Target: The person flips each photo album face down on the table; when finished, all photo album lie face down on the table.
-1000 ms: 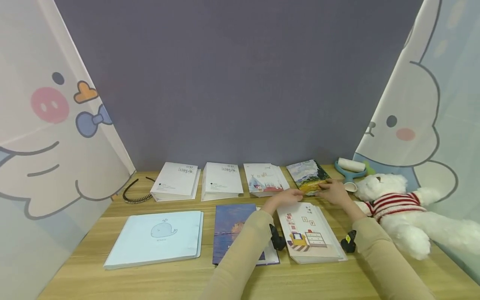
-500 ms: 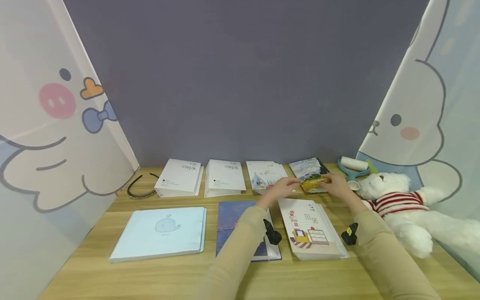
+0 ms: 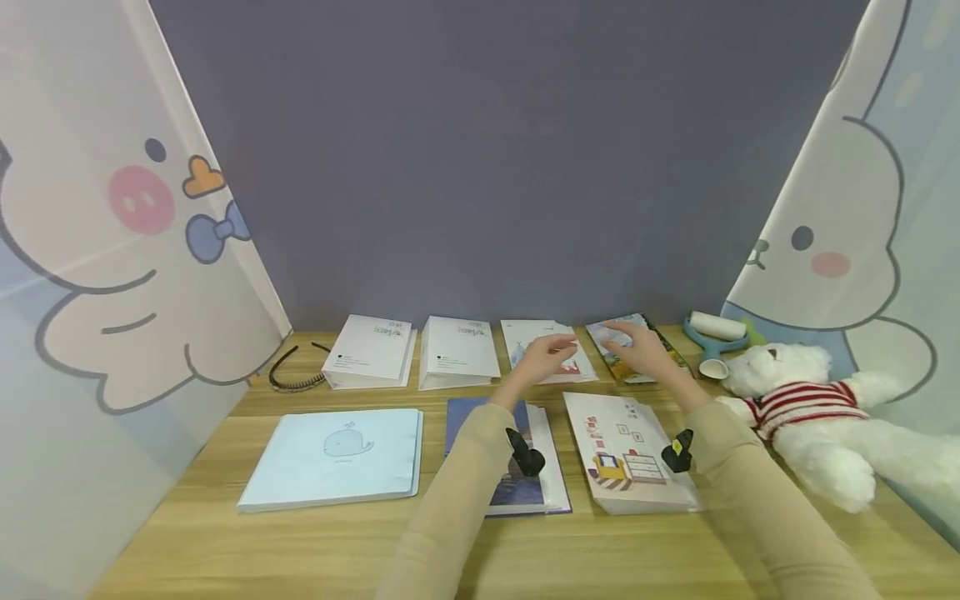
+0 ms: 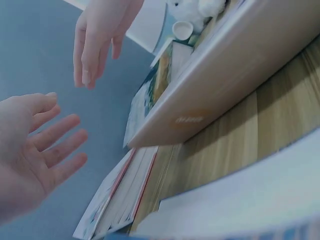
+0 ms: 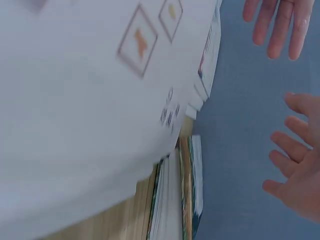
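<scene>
My left hand (image 3: 546, 357) hovers with fingers spread over the back-row book with a tent drawing (image 3: 525, 332). To its right, my right hand (image 3: 641, 350) overlaps the landscape-painting book (image 3: 621, 365) in the head view, fingers extended and holding nothing. Both palms face each other with a gap between them, as the left wrist view shows of the left hand (image 4: 42, 150) and right hand (image 4: 102, 40). Below my forearms lie a white book with a room drawing (image 3: 626, 458) and a book with a purple-blue sea cover (image 3: 465, 412), the latter partly hidden by the left sleeve.
Two white books (image 3: 371, 350) with handwritten-style lettering stand in the back row's left half. A pale blue whale book (image 3: 337, 454) lies front left. Behind it is a black headband (image 3: 300, 386). On the right are a blue-handled lint roller (image 3: 717, 325) and a white teddy bear (image 3: 810, 408).
Both hands have come off the landscape-painting book and lifted. The left hand has moved slightly left. That book's cover, bent up half a second ago, now lies flat.
</scene>
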`<state>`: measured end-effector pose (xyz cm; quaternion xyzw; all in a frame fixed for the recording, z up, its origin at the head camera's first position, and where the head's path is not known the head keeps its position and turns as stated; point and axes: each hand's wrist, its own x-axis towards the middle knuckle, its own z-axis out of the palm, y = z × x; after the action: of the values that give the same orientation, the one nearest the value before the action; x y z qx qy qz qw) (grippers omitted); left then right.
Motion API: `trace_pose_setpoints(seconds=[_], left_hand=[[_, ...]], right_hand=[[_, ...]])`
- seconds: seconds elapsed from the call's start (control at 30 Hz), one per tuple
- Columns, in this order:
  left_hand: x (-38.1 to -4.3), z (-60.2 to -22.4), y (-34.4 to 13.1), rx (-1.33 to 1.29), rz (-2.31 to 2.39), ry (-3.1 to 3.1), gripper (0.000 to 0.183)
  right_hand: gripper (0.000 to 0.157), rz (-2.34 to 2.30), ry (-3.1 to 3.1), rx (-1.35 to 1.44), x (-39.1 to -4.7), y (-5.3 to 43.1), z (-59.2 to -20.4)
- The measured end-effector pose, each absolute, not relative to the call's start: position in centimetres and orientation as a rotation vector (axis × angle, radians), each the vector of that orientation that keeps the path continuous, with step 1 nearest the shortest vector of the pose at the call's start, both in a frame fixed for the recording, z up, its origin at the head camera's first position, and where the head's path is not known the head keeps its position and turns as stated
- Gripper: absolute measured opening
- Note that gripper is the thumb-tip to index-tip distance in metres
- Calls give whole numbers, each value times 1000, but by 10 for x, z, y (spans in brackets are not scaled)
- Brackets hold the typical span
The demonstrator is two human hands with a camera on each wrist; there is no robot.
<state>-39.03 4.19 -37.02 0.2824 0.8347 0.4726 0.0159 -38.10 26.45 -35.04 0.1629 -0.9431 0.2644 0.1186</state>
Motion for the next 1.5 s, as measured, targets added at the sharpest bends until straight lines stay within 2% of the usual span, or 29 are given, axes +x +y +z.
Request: trace_pose_setpoints(seconds=[0.3, 0.57, 1.17, 1.27, 1.4, 1.5], left_hand=[[-394, -374, 13, 811, 1580, 2621, 42], [-395, -386, -11, 633, 1636, 2694, 40], [-398, -402, -20, 425, 1520, 2674, 50], [-404, -408, -22, 393, 1453, 2694, 54], [-438, -441, -30, 455, 1421, 2703, 61], [-449, -451, -31, 471, 1386, 2685, 61]], right_hand=[[55, 832, -2748, 585, -388, 236, -351], [59, 858, -2745, 642, -392, 220, -356], [58, 760, -2913, 750, -406, 211, -373], [60, 719, -2971, 759, -406, 208, -375], [62, 642, -3025, 766, -406, 205, -377], [63, 599, -3075, 755, -405, 204, -379]])
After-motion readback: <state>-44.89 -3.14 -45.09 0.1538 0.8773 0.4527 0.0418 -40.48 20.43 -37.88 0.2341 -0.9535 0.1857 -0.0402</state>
